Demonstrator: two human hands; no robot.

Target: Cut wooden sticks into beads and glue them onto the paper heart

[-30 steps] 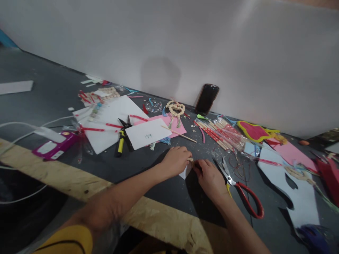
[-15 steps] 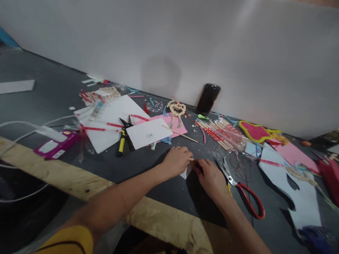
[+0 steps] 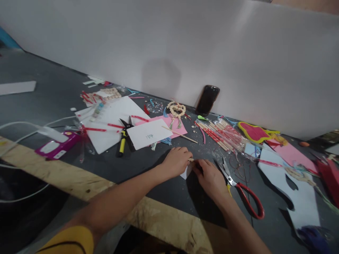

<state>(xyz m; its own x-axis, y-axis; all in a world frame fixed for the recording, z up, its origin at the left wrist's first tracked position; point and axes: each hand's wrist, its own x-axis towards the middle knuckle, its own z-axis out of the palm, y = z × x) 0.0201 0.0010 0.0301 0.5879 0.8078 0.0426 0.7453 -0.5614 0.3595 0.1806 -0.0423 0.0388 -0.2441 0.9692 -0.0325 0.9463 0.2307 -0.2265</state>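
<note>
My left hand (image 3: 177, 161) is closed at the middle of the dark table, its fingertips at a small cluster of pale beads (image 3: 190, 160). Close against it, my right hand (image 3: 212, 176) is closed too, thumb and forefinger pinched beside the beads. What the right fingers grip is too small and dark to make out. Beneath the fingertips lies a small piece of white paper (image 3: 185, 174), partly covered by both hands. Scissors with red handles (image 3: 253, 201) rest just right of my right hand, blades apart.
A white card marked 154 (image 3: 148, 134), black-and-yellow pliers (image 3: 122, 141) and a thin wooden stick (image 3: 180, 134) lie beyond my left hand. Bagged sticks (image 3: 222, 134) and a beaded heart (image 3: 177, 109) sit farther back. A phone (image 3: 208, 100) leans on the wall; a purple power strip (image 3: 57, 145) is left.
Both hands stay in nearly the same place at the beads. The whole view has shifted very slightly; nothing is visibly taken up or let go.
</note>
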